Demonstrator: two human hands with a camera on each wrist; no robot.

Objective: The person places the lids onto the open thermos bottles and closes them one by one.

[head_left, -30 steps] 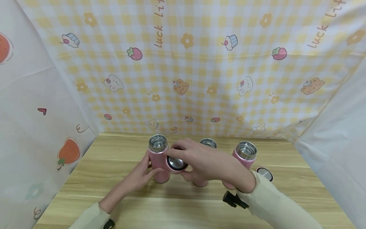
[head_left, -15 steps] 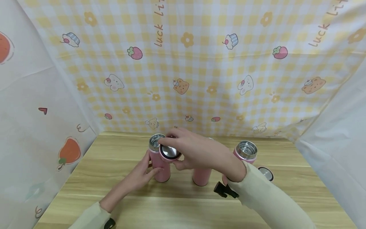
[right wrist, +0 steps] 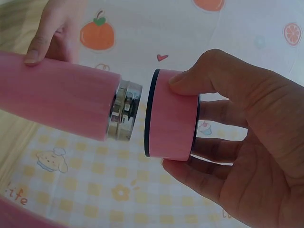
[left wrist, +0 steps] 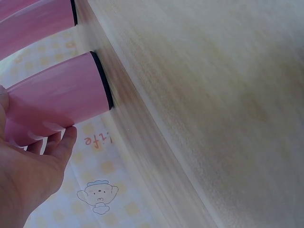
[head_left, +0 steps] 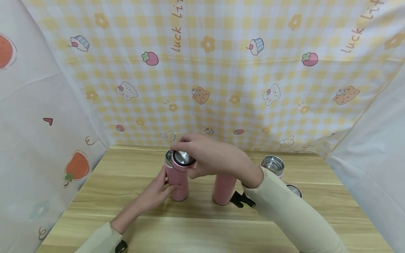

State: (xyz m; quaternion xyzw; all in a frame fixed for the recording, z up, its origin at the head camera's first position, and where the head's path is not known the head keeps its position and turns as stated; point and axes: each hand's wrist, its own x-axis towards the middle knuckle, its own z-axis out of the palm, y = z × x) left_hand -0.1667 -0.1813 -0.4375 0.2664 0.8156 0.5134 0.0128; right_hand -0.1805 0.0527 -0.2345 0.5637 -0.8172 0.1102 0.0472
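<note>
Fruit cloth [head_left: 34,98]: we see it well to the left of the gripped bottle [head_left: 178,182].
Left sleeve [head_left: 99,242]: it is pale, in front of the gripped bottle and to its left.
Left hand [head_left: 157,193]: its thumb and fingers wrap round the gripped bottle, so we say it is grasping it.
Gripped bottle: it is pink and stands up on the wooden table [head_left: 177,232], its silver neck bare. We see a yellow checked cloth [head_left: 221,70] behind it.
Held cap [head_left: 182,158]: it is pink with a black edge, right by the gripped bottle's mouth. From the right wrist we see a gap, so they are not touching.
Right hand [head_left: 210,154]: up by the top of the gripped bottle, its thumb and fingers pinch the held cap.
Middle bottle [head_left: 224,189]: it stands near the gripped bottle, on its right. We cannot see its top from the head view.
Right bottle [head_left: 274,165]: it is farther right of the gripped bottle, its silver mouth showing. The pale right sleeve [head_left: 294,214] hides much of it.
Loose cap [head_left: 294,190]: we find it well right of the gripped bottle, lying silver face up.
</note>
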